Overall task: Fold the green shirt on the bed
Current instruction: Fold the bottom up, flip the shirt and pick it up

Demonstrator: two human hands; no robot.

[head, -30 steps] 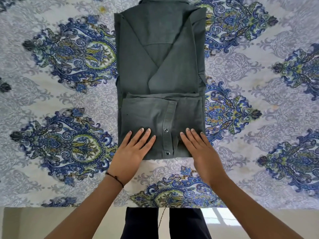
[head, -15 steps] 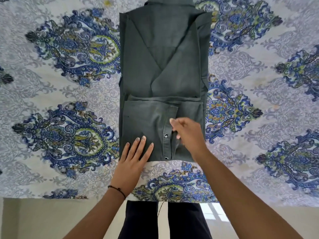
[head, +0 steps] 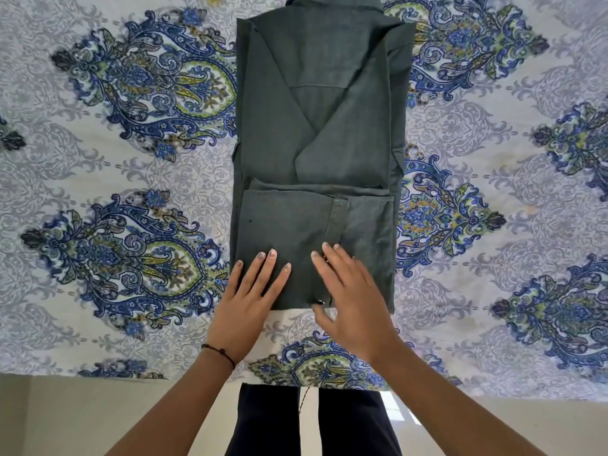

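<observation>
Blue paisley bed (head: 98, 166) with the green shirt (head: 316, 126) folded on it, both hands at the shirt's near edge.
On my feed the shirt lies mid-bed, sides turned in, hem folded up over the body; my left hand (head: 250, 301) rests flat on its near left corner, fingers straight; my right hand (head: 355, 297) lies over the button placket (head: 335, 222), fingers straight and spread, gripping nothing; a snap button (head: 319, 303) shows beside its thumb; a dark cord bracelet (head: 218, 352) circles the left wrist.
</observation>
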